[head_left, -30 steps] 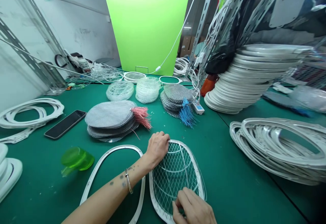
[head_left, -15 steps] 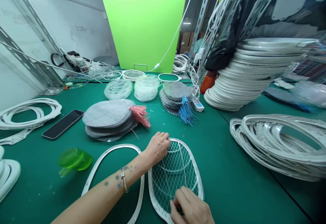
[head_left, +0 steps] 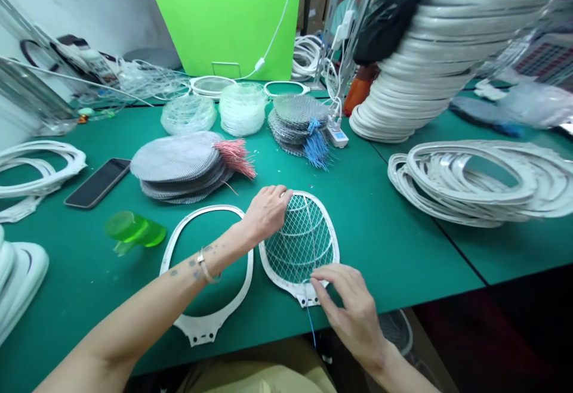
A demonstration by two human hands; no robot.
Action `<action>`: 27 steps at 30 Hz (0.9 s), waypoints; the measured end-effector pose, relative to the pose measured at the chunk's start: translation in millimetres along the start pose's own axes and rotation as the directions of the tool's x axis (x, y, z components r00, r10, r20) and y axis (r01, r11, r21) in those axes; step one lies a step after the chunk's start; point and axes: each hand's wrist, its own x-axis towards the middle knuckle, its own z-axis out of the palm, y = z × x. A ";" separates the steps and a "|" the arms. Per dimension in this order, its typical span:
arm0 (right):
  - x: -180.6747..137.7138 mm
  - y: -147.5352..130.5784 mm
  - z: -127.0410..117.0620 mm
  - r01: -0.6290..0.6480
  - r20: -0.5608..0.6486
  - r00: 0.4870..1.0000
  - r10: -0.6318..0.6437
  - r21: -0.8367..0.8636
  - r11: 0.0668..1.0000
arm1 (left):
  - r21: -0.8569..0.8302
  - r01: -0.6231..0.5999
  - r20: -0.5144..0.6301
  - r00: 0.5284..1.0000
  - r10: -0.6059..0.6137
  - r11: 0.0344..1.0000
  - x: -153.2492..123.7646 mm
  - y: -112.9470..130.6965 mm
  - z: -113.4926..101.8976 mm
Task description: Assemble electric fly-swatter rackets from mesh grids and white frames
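A white oval racket frame (head_left: 335, 235) with wire mesh (head_left: 298, 235) inside it lies on the green table. My left hand (head_left: 267, 213) is closed on its far left rim, with the fingertips at the top edge. Thumb and forefinger of my right hand (head_left: 347, 297) come together at the mesh's near edge, by the frame's neck; what they pinch is too small to make out. A thin blue wire (head_left: 311, 321) hangs from the neck over the table edge. Under my left forearm lies a second racket frame (head_left: 245, 285), without mesh.
Mesh stacks with red wires (head_left: 179, 157) and blue wires (head_left: 298, 113) lie farther back. White frames pile up at right (head_left: 474, 184) and tower behind (head_left: 403, 95). A phone (head_left: 98, 183) and a green transparent object (head_left: 136, 229) are at left.
The view has tipped downward, bringing the frames' necks and the table edge into sight. My right hand has moved to the mesh's near edge, and the blue wire now shows. My left hand keeps its hold.
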 end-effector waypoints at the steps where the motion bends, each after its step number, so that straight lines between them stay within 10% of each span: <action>1: -4.4 0.9 -5.7 -0.010 -0.012 1.000 0.011 0.004 1.000 | -0.062 -0.023 -0.027 0.999 0.021 0.998 -15.2 7.2 -1.5; 9: -24.5 2.8 -18.1 0.224 0.186 0.962 -0.203 -0.100 0.970 | -0.309 -0.257 -0.030 0.965 0.261 0.916 -110.4 48.4 25.3; 27: -20.0 4.2 -18.3 0.170 0.311 0.938 -0.151 -0.034 0.985 | -0.064 -0.495 -0.085 0.868 0.489 0.867 -110.0 40.1 23.2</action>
